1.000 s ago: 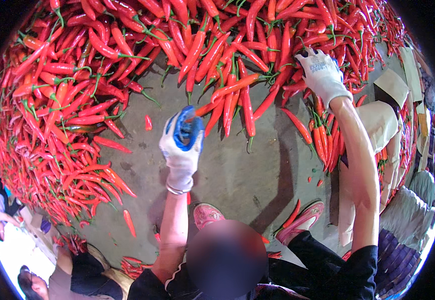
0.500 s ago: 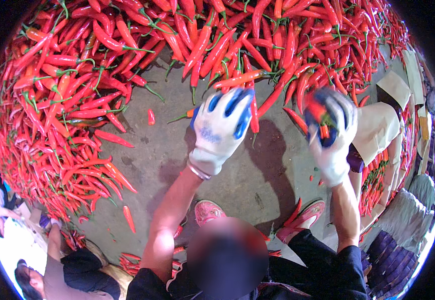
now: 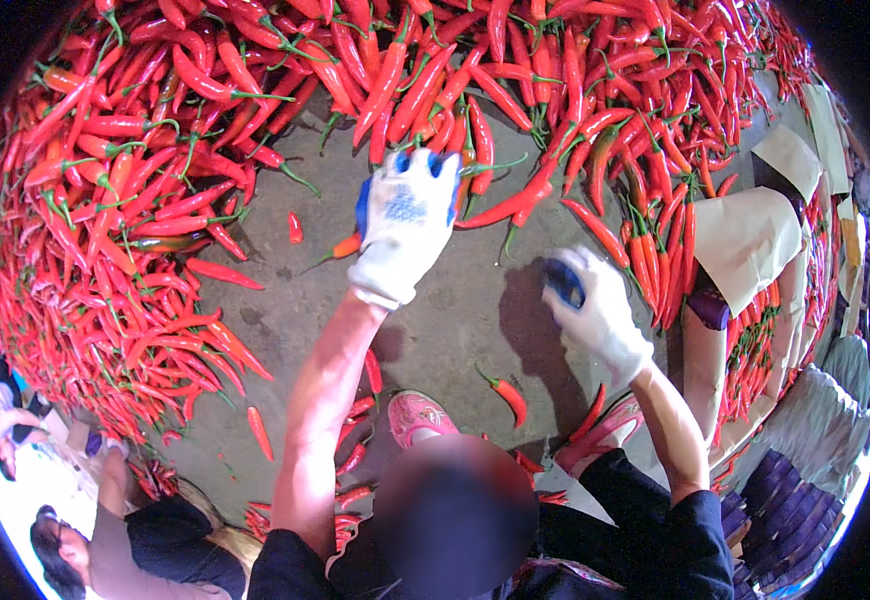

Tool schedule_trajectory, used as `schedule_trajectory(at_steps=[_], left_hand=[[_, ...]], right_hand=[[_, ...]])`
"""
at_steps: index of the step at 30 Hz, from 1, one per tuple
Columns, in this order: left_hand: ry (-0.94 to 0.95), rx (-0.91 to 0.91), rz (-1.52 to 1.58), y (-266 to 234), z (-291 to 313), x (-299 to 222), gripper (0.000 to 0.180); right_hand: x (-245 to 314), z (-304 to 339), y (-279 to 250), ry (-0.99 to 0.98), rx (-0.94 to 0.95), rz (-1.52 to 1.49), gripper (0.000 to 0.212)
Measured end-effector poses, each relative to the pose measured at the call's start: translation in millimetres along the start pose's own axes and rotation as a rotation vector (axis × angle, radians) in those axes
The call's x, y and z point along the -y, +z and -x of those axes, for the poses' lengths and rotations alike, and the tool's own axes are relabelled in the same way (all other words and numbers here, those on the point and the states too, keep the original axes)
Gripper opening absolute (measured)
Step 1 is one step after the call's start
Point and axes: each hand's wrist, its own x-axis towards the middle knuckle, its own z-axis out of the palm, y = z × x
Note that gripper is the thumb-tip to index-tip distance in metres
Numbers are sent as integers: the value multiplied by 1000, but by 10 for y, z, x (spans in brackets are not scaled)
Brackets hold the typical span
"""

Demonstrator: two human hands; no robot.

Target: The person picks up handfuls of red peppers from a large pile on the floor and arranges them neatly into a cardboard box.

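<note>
My left hand [image 3: 407, 225], in a white glove with a blue palm, reaches to the near edge of a large heap of red chili peppers [image 3: 415, 90]. Its fingers are curled, and an orange-red chili pepper [image 3: 347, 246] with a green stem sticks out from under its left side. Further right, my right hand [image 3: 598, 308], gloved alike, hovers over the grey floor with fingers loosely bent and apart. Nothing shows in it. Beside it lies a bunch of chili peppers [image 3: 663, 255], stems toward the heap. A single short chili pepper [image 3: 507, 400] is between my feet.
Chili peppers spread along the left side too. At the right stand a paper-lined crate [image 3: 750, 345] of peppers, brown paper sheets [image 3: 750, 240] and a stack of purple crates [image 3: 790, 515]. Another person [image 3: 120, 545] sits at lower left. My pink shoes [image 3: 422, 418] rest on the floor.
My right hand has let go of chili peppers at the right-hand bunch and moved left and nearer. A short pepper now appears between my feet. My left hand has shifted left with its orange-red pepper.
</note>
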Motion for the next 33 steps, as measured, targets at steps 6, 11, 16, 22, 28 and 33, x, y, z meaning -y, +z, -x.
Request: schedule_trajectory(at_steps=[6, 11, 16, 22, 28, 33], left_hand=[[-300, -282, 570, -311, 687, 272, 37], [-657, -256, 1855, -243, 847, -25, 36], [-249, -293, 882, -76, 500, -366, 34], [-277, 51, 381, 202, 4, -660, 48], [-287, 163, 295, 311, 179, -751, 51], [-392, 67, 551, 280, 611, -609, 42]], right_hand=[[358, -646, 80, 24, -175, 3, 56], [270, -694, 316, -11, -48, -17, 43], [0, -452, 230, 307, -198, -980, 24], [-327, -221, 202, 479, -537, -1197, 22], [-293, -353, 228, 321, -563, -908, 21], [-214, -463, 147, 12, -459, -221, 36]])
